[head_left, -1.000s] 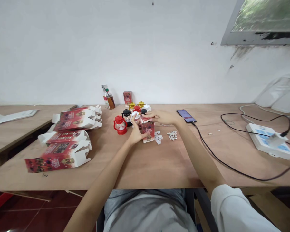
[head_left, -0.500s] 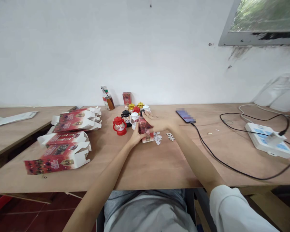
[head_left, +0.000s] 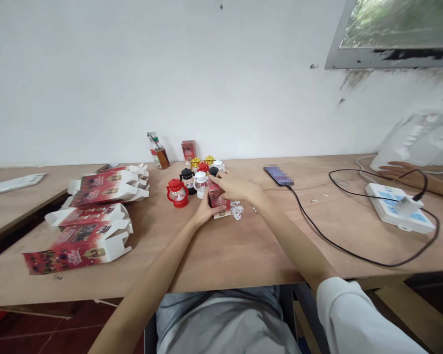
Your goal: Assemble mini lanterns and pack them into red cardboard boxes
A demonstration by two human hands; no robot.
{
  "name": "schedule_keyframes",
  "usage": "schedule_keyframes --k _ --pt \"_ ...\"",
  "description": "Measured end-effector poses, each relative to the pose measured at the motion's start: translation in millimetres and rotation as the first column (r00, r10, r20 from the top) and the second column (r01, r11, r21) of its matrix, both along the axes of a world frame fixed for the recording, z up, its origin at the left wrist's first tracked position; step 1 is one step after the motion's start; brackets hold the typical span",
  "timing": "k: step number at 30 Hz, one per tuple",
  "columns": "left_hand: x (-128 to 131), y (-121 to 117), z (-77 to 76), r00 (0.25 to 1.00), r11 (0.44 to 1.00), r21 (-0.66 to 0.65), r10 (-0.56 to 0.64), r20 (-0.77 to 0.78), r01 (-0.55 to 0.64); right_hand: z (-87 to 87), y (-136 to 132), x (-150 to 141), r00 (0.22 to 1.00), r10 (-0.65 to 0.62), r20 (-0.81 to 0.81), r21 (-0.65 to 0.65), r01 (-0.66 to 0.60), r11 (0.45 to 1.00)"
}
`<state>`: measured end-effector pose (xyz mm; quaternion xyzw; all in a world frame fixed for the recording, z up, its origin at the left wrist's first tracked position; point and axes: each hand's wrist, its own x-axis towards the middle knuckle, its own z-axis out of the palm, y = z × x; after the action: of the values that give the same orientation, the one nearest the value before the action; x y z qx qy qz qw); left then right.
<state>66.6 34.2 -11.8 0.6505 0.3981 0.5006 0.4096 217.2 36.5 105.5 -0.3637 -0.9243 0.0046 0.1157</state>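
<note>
A small red printed carton (head_left: 217, 195) stands tilted on the table between my two hands. My left hand (head_left: 205, 210) is closed round its near left side, with the thumb low on the front. My right hand (head_left: 236, 187) grips it from the right, its fingers at the top edge and part of them hidden. Just beyond stand several miniature lanterns: a red lantern (head_left: 177, 193), a black lantern (head_left: 188, 181), a white lantern (head_left: 201, 184) and gold ones behind. Small white pieces (head_left: 237, 210) lie beside the carton, near my right wrist.
Unfolded red cartons (head_left: 92, 241) lie at the left. A bottle of brown liquid (head_left: 159, 153) and a closed red carton (head_left: 188, 151) stand by the wall. Rightward are a phone (head_left: 278, 176), its black cable, a power strip (head_left: 398, 209) and another person's hand (head_left: 398, 169).
My right hand's fingers have drawn in from spread over the carton to its top edge. Another person's hand has come into view at the right. The view has shifted slightly.
</note>
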Motion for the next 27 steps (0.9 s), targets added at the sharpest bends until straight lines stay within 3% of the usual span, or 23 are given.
schedule_keyframes --k 4,6,10,14,17,20,24,27 --pt "2.4 1.7 -2.5 0.997 0.999 0.035 -0.023 -0.070 0.025 21.2 4.5 17.8 0.987 0.067 -0.149 -0.022 -0.071 0.997" --pt "4.1 2.9 -5.1 0.990 0.997 0.072 0.041 -0.135 -0.032 33.4 2.9 29.0 0.955 0.080 -0.286 0.056 -0.066 0.996" --pt "5.3 6.2 -12.8 0.963 0.983 0.080 0.177 -0.201 -0.164 42.6 3.5 42.7 0.822 0.070 -0.566 0.331 0.149 0.932" --pt "5.3 8.7 -17.2 0.955 0.977 0.110 0.201 -0.220 -0.180 31.1 34.3 31.5 0.659 0.023 -0.752 0.354 0.373 0.858" --pt "8.0 9.2 -16.4 0.958 0.975 0.116 0.211 -0.193 -0.191 30.8 80.6 7.2 0.660 -0.008 -0.751 0.321 0.376 0.869" --pt "14.0 9.7 -15.2 0.964 0.973 0.106 0.221 -0.149 -0.207 44.8 131.8 -22.6 0.735 -0.072 -0.675 0.285 0.350 0.892" --pt "21.1 10.5 -15.9 0.965 0.971 0.086 0.234 -0.119 -0.224 61.5 184.4 -61.7 0.829 -0.297 -0.474 0.168 0.416 0.893" --pt "21.8 9.8 -16.5 0.962 0.966 0.063 0.256 -0.091 -0.251 58.4 208.4 -89.8 0.839 -0.423 -0.342 0.100 0.480 0.871"
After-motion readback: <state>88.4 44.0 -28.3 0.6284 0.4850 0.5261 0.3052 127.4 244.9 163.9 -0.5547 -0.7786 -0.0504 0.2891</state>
